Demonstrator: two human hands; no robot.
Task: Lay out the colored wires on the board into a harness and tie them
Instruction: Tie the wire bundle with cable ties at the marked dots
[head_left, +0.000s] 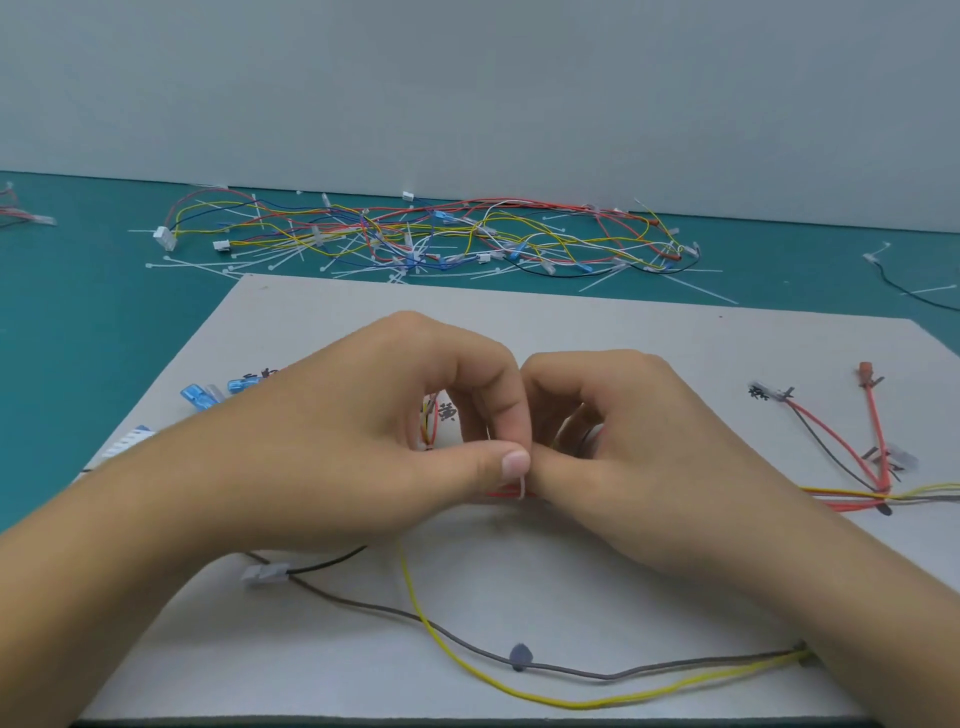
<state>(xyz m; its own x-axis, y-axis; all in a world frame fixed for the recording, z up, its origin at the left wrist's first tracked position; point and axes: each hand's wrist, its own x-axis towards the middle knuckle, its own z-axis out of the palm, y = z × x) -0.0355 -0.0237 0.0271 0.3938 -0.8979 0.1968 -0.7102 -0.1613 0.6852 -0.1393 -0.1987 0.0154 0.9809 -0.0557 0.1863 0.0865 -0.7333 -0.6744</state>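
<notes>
A yellow wire (571, 704) and a grey wire (608, 676) loop loosely across the near edge of the grey board (571, 332). At mid-board, the left hand (363, 441) and right hand (623, 447), fingers curled and tips meeting, pinch a white cable tie (521, 488) around the red wires (852, 505).

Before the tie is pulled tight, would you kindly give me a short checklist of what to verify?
1. The left hand pinches the white cable tie: ok.
2. The right hand pinches the same tie: ok.
3. The tie sits on the red wires: ok.
4. Tail threaded through the tie's head: cannot tell, fingers hide it.
5. The yellow wire kept out of the loop: cannot tell, it runs under the left hand.
6. The board lies flat: ok.
</notes>
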